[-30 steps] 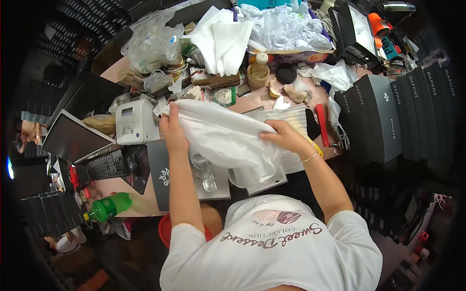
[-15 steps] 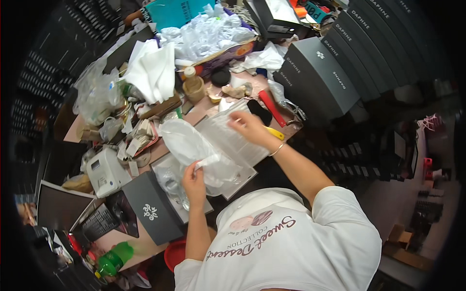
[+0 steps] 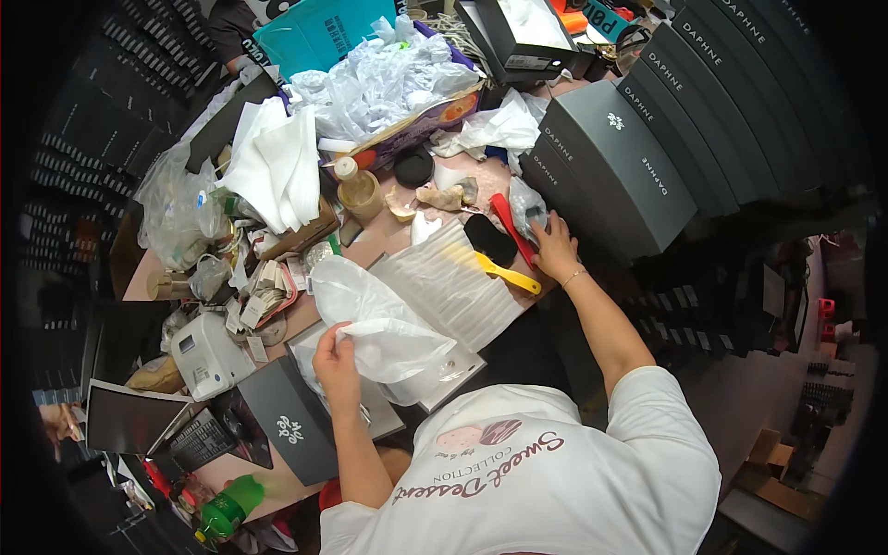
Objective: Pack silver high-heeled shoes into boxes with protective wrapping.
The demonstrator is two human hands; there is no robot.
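My left hand [image 3: 337, 359] pinches the edge of a thin white plastic bag [image 3: 384, 319], which lies loosely over the near table edge and a pale flat tray or lid [image 3: 455, 368]. At the table's right edge, my right hand [image 3: 558, 252] has its fingers spread and bent downward. It is beside a crumpled clear plastic wrap [image 3: 527, 203] and a red long-handled tool [image 3: 511, 231]; what lies under the fingertips is partly hidden. A yellow-handled brush with a black head [image 3: 509, 274] rests just left of that hand, on translucent sheets [image 3: 453, 282].
A purple carton [image 3: 416, 129] of crumpled white paper stands at the back. Grey shoe boxes [image 3: 601, 157] are stacked at right. On the left are white sheets [image 3: 273, 166], a label printer [image 3: 208, 356], a grey box lid [image 3: 289, 421], a laptop [image 3: 129, 416] and a green bottle [image 3: 229, 507].
My right hand has moved right, from above the translucent sheets to the table edge, uncovering the yellow-handled brush. My left hand has shifted slightly left, still holding the white bag.
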